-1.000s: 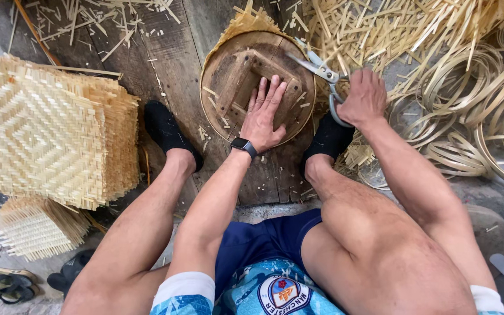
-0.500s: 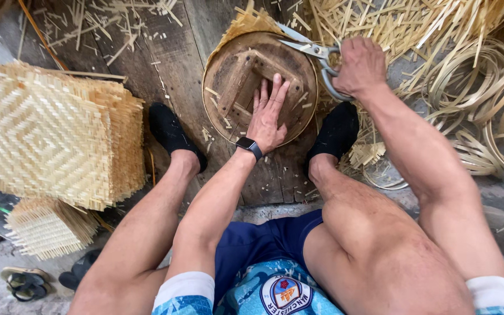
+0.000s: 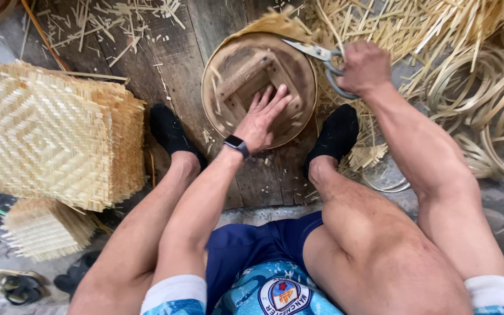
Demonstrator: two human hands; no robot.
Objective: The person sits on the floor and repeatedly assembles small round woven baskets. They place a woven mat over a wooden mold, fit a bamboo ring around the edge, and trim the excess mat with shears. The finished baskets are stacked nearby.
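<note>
A round wooden form [image 3: 228, 64] with a square wooden block at its centre lies on the plank floor between my feet, woven bamboo showing under its far rim. My left hand [image 3: 262, 118], with a black watch on the wrist, presses flat on the form with fingers spread. My right hand [image 3: 364, 67] grips a pair of metal scissors [image 3: 316, 53] at the form's upper right edge, blades pointing left across the rim.
A tall stack of square woven bamboo mats [image 3: 48, 137] sits to the left, a smaller stack [image 3: 42, 228] below it. Loose bamboo strips [image 3: 415, 23] and coiled bamboo hoops [image 3: 485, 105] lie to the right. Sandals [image 3: 21, 286] lie bottom left.
My right hand with the scissors has moved up along the form's right rim toward its top. My left hand stays pressed on the form.
</note>
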